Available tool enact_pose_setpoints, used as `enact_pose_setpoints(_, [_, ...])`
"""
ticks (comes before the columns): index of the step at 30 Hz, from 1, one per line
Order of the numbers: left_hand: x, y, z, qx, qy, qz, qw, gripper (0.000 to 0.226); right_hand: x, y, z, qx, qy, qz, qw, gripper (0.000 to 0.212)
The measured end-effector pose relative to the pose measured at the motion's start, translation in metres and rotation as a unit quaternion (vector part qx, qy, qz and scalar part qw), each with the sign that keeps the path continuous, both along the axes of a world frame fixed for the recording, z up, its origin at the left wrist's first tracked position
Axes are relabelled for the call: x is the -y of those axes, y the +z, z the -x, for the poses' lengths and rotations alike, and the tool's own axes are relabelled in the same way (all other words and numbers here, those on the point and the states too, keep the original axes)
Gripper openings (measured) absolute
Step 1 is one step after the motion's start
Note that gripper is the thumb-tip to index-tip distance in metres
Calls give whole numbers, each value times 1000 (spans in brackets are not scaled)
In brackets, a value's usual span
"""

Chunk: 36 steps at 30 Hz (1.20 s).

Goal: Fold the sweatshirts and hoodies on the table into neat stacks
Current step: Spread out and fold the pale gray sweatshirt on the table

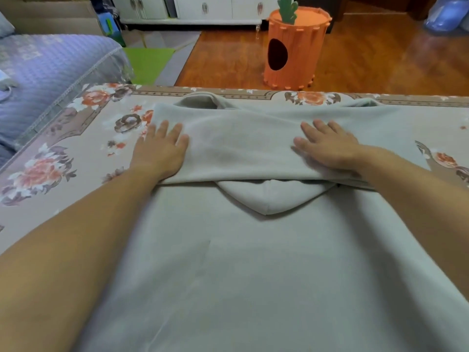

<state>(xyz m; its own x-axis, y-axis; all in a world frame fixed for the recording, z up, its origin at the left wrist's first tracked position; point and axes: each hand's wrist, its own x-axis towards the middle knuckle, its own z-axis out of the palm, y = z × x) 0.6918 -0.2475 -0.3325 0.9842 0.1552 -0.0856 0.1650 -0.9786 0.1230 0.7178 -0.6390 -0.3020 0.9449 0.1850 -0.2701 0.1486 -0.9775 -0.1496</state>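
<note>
One grey hoodie (pixel 253 262) lies on the table, the only garment to be seen. Two hands rest on it: one left hand (pixel 160 151) and one right hand (pixel 327 146). There is one table (pixel 63 153) under a flowered cloth, one orange carrot-shaped bin (pixel 294 49) on the floor, one white cabinet (pixel 215 7), one green mat (pixel 147 62), and one sofa (pixel 50 72) with a lilac cover.

A table (pixel 63 153) under a flowered cloth (pixel 45 174) fills the lower frame; a pale grey hoodie (pixel 228 262) lies spread across its middle.
</note>
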Motion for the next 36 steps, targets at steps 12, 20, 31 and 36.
enact_pose_setpoints(12, [32,26,44,-81,49,-25,995,60,2,-3,33,79,-88,42,992,66])
enact_pose_setpoints(20, [33,23,274,-114,-57,-19,992,63,1,10,150,140,24,12,990,65])
enact_pose_setpoints(31, [22,46,380,-62,178,7,982,75,82,8,268,74,-85,30,993,64])
enact_pose_setpoints(36, [3,60,390,-95,241,102,960,63,76,0,282,61,-65,33,995,59])
